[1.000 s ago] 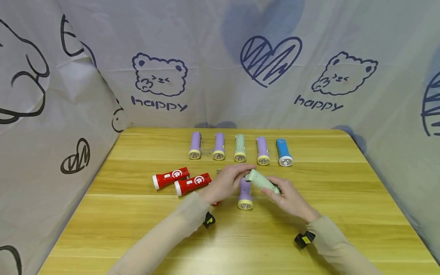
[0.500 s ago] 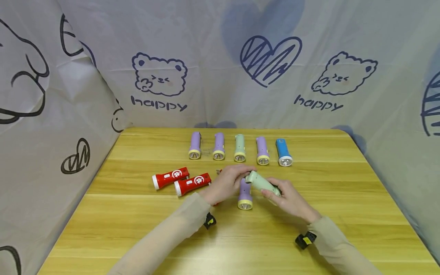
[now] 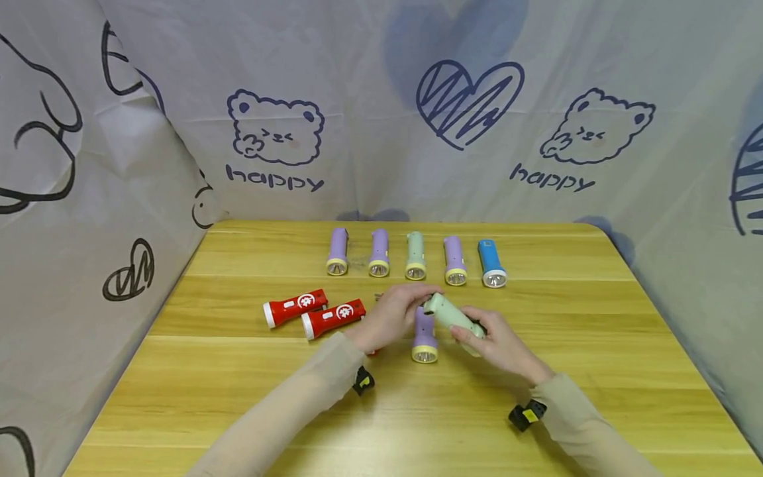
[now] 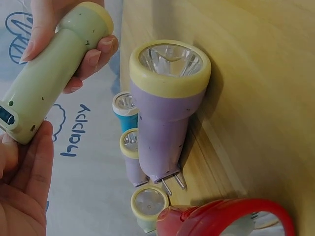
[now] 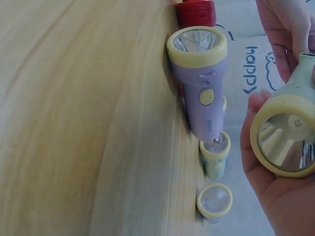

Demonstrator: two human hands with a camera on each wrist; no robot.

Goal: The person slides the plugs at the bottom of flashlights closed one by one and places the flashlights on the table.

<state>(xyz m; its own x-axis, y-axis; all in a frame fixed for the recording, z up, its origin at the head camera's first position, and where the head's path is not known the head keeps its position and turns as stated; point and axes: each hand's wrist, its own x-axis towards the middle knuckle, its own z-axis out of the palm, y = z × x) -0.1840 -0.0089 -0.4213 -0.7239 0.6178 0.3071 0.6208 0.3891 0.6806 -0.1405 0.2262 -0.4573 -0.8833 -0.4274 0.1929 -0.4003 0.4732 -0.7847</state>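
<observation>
Above the table, my right hand [image 3: 501,344] grips a pale green flashlight [image 3: 451,315] around its head end. The yellow rim and clear lens of this flashlight show in the right wrist view. At its tail, the thumb and fingers of my left hand [image 3: 390,321] pinch the end, where a small dark slot [image 4: 7,117] is visible. Just below the hands a purple flashlight [image 3: 424,341] with a yellow rim lies on the table, its lens toward me. Two metal prongs [image 4: 173,183] stick out of its tail in the left wrist view.
Along the back lies a row of purple flashlights [image 3: 337,252], a green flashlight [image 3: 415,252] and a blue flashlight [image 3: 491,263]. Red flashlights [image 3: 334,319] lie to the left, one mostly hidden under my left hand. A printed cloth [image 3: 381,152] hangs behind the wooden table [image 3: 238,397].
The green flashlight tilts and rolls very slightly between my hands, its tail dipping and then rising a little. Both hands stay in nearly the same place, and the flashlights on the table lie still.
</observation>
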